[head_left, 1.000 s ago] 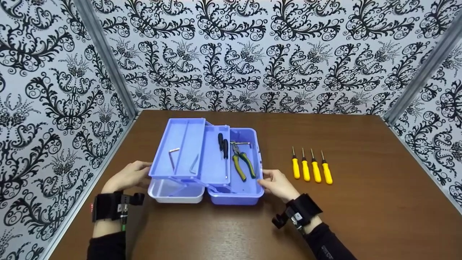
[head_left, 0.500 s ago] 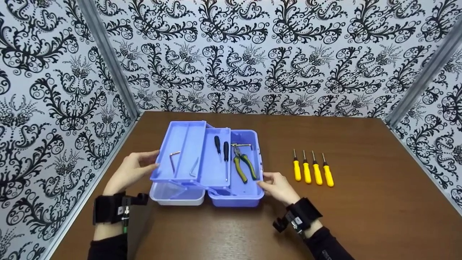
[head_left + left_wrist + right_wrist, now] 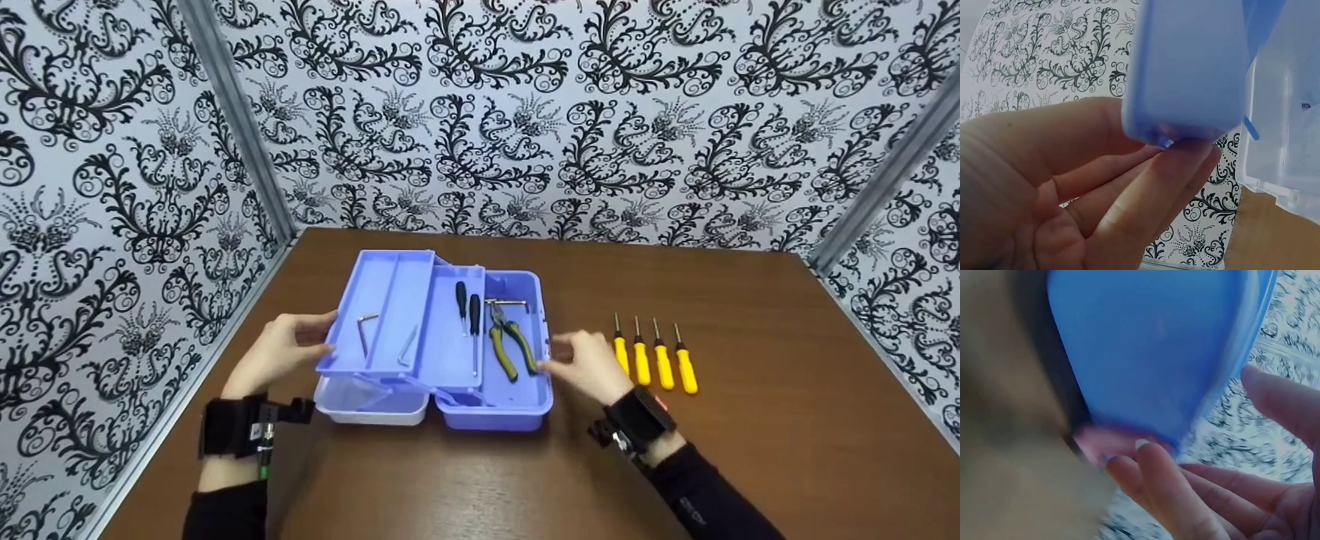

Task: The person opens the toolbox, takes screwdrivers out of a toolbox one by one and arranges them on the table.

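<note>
A purple toolbox [image 3: 491, 421] stands with its stepped trays spread out and its pale lid [image 3: 371, 415] lying to the left. My left hand [image 3: 277, 352] pinches the left edge of the upper tray [image 3: 375, 281], thumb and fingers on opposite sides, as the left wrist view confirms. At the right wall, my right hand [image 3: 592, 367] holds the box's side near the rim, fingertips by a pink patch [image 3: 1109, 441]. Two hex keys [image 3: 364, 334] lie in the upper tray and two black-handled screwdrivers [image 3: 474, 315] in the middle tray. Green-yellow pliers [image 3: 502, 356] rest in the base.
Several yellow-handled screwdrivers [image 3: 664, 367] lie in a row to the right, the nearest one partly covered by my right hand. An L-shaped metal tool [image 3: 510, 302] lies behind the pliers. Patterned walls [image 3: 525, 135] border the brown table [image 3: 750, 450].
My left hand has risen from the tray's lower left corner to grip its left edge. My right hand has shifted slightly up at the box's side. One black screwdriver has shifted a little.
</note>
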